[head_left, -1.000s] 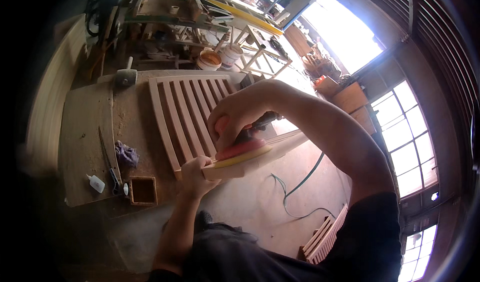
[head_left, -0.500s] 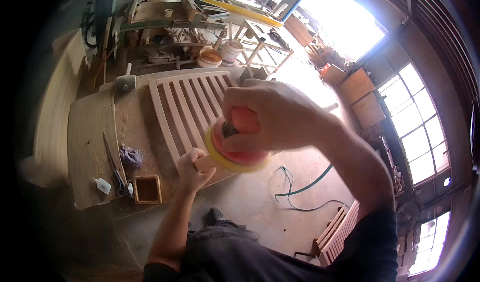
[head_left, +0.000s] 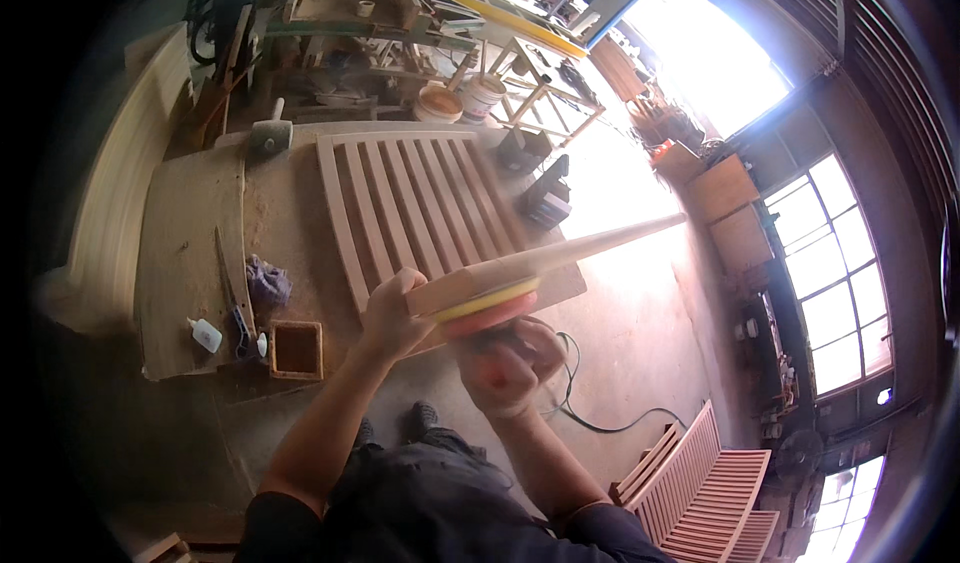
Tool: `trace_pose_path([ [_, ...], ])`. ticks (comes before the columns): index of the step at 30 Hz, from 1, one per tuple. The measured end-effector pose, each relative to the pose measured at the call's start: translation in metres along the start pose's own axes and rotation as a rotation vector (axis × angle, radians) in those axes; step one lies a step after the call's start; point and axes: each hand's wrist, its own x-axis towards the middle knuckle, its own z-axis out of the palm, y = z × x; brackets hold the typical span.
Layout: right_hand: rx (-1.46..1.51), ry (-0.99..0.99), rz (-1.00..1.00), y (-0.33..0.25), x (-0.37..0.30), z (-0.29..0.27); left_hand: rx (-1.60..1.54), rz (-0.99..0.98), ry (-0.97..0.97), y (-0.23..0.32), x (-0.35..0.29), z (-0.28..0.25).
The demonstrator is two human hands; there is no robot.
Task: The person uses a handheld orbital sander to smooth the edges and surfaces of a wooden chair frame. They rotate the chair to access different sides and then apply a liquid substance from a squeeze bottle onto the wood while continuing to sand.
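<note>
My left hand [head_left: 393,315] is wrapped round the near end of a long, tapering wooden piece [head_left: 580,251], which slants up to the right over the workbench. In my right hand [head_left: 508,371], blurred by motion, is a red orbital sander [head_left: 502,315]. Its yellow pad [head_left: 478,303] lies against the near side of the wood, close to my left hand. Behind them a slatted wooden panel [head_left: 341,225] lies flat on the bench; the wooden piece covers its near right part.
On the bench's left are a mallet [head_left: 268,139], a purple rag [head_left: 268,280], a white bottle [head_left: 205,335], a thin handsaw [head_left: 238,323] and a square wooden box [head_left: 297,349]. Dark blocks [head_left: 547,198] stand at right. A hose [head_left: 620,429] trails across the floor toward slatted benches [head_left: 690,483].
The sander has gone from above the wood's near end to its near side, my right hand swinging down below it. The wooden piece, mostly hidden before, now shows at length. The view has shifted.
</note>
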Motion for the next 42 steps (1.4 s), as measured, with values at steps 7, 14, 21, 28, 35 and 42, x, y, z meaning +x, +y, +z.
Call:
trace_pose_path([
  [7,-0.1,-0.129,0.069,-0.016,0.033,-0.023,-0.041,0.096,0.073,-0.003,-0.003,0.003],
  [14,0.033,-0.849,0.112,-0.007,0.219,-0.042,-0.057,0.186,0.197,-0.011,0.003,0.013],
  [21,0.078,-1.717,0.305,0.016,0.305,0.032,-0.015,0.302,0.235,-0.017,0.007,0.017],
  [28,0.227,-2.178,0.38,0.076,0.264,0.123,-0.019,0.373,0.285,-0.03,0.011,0.022],
  [35,0.171,-1.736,0.222,0.039,0.298,0.042,-0.025,0.359,0.288,-0.033,0.011,0.022],
  [42,-0.119,-0.857,-0.103,0.011,0.225,-0.039,-0.13,0.228,0.134,-0.016,0.005,0.005],
])
